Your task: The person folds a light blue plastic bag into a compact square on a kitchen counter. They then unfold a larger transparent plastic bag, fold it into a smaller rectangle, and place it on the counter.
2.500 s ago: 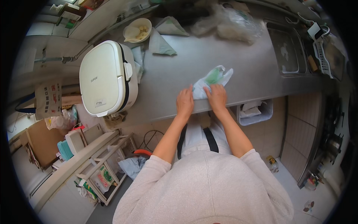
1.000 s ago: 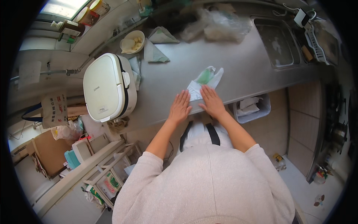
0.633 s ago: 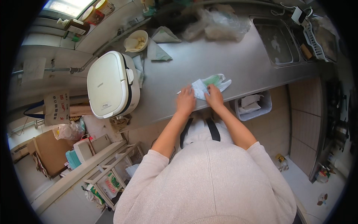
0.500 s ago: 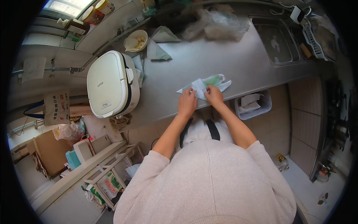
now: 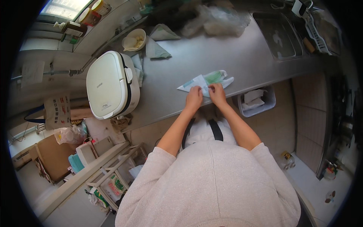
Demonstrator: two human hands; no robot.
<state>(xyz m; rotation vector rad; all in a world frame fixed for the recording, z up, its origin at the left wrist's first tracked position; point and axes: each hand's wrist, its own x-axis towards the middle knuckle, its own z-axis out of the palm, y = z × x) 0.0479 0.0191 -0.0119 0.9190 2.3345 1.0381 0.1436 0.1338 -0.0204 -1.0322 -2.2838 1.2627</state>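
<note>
A thin white and green plastic bag (image 5: 216, 77) lies partly folded on the steel counter near its front edge. Its left part is doubled into a pointed triangle, while its handles stick out loose on the right. At the fold's lower edge, the fingers of my left hand (image 5: 194, 97) are closed on the plastic. Just right of it, my right hand (image 5: 217, 93) pinches the same bag close to the middle. Farther back lie two bags folded into triangles, one a grey-green folded bag (image 5: 157, 50) and the other a second folded bag (image 5: 163, 32).
A white lidded appliance (image 5: 107, 85) stands on the counter's left end, with a bowl (image 5: 134, 39) behind it. Crumpled clear plastic bags (image 5: 219, 22) lie at the back. A sink (image 5: 278, 36) is at the far right. Below the front edge stands a bin (image 5: 261, 109).
My left hand has shifted slightly right, closer to my right hand. The bag's folded left part now lies flatter and more exposed. The whole view has shifted slightly.
</note>
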